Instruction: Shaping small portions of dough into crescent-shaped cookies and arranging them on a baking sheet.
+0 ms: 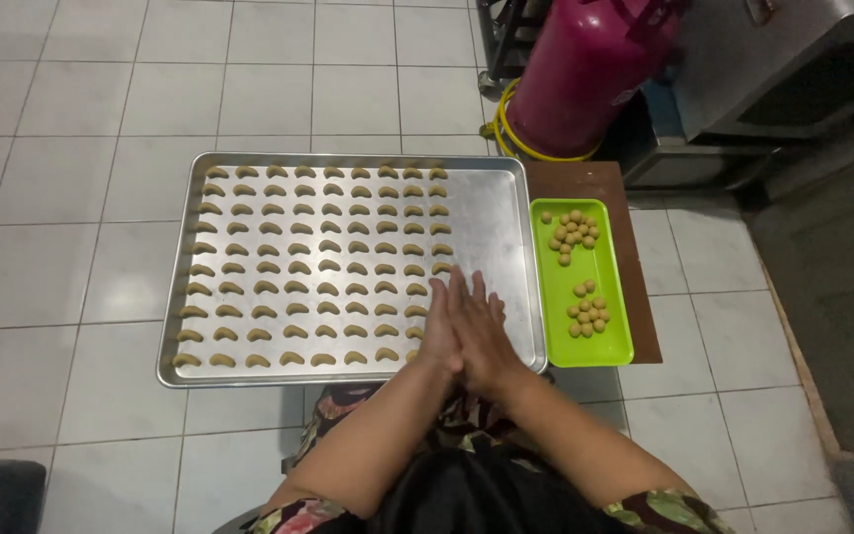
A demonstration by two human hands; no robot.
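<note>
At the lower middle of the frame the left hand (pixel 441 326) and right hand (pixel 481 331) press flat together, palm to palm, over the metal tray (pixel 491 213); whether anything lies between them cannot be told. Rows of curved dough crescents (pixel 313 262) fill its left and centre, with bare metal at right. Just right, a green tray (pixel 610 272) holds small dough balls (pixel 573 229). At upper right stands a pink gas cylinder (pixel 585 69).

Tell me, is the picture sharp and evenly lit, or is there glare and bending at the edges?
Head view: soft, even light; the metal baking tray shows a dull sheen, no harsh glare. Floor tile lines bow outward near the edges, a wide-lens effect. The pressed-together hands, left hand and right hand, look slightly soft; the green tray stays crisp.
</note>
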